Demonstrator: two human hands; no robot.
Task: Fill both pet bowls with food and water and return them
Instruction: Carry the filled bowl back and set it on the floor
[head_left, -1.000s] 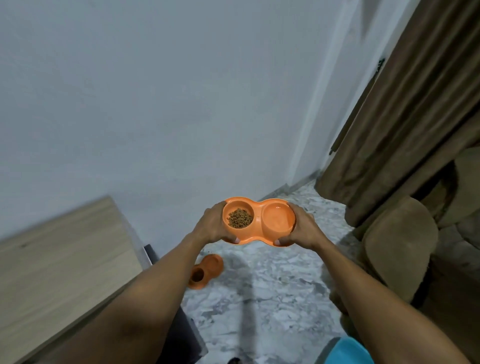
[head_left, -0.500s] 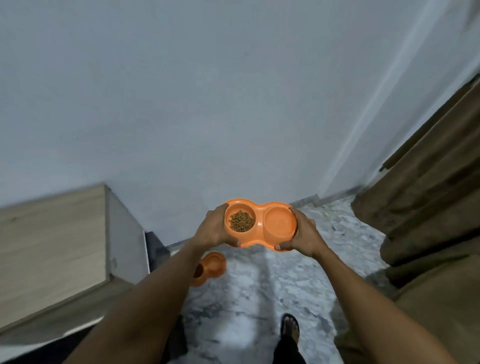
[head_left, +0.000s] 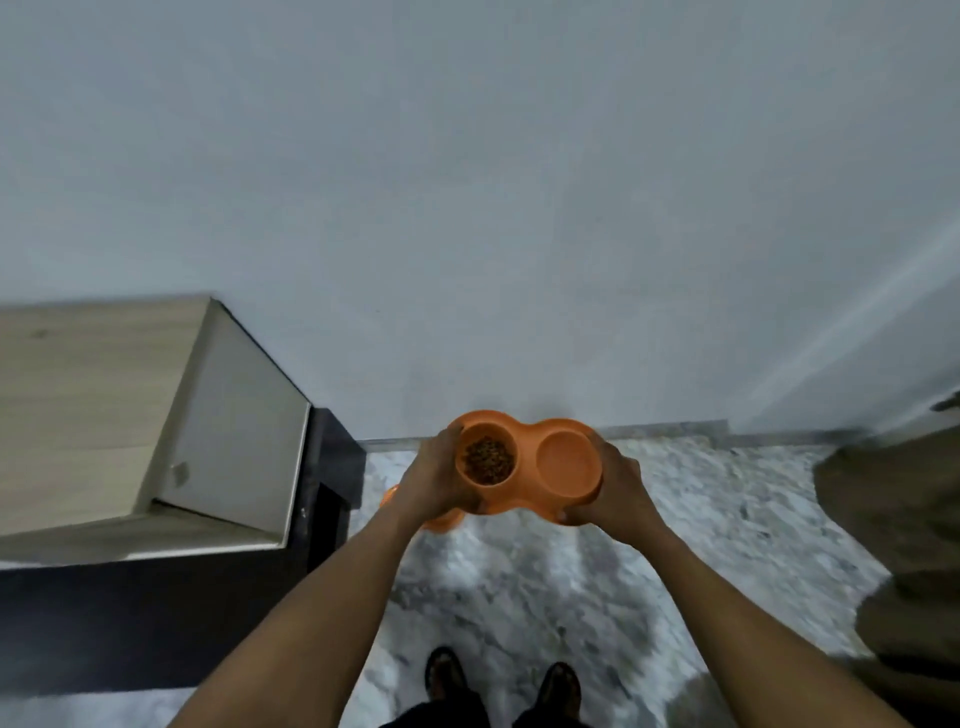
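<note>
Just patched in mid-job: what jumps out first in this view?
An orange double bowl sits mid-frame, gripped at its ends by the left hand and right hand. Its left cup holds kibble; whether the right holds water I cannot tell. A second orange bowl peeks out on the floor behind the left hand.

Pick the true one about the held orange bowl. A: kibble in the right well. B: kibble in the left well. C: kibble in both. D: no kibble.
B: the bowl has kibble only in the well by the left hand; the well by the right hand shows none.
</note>
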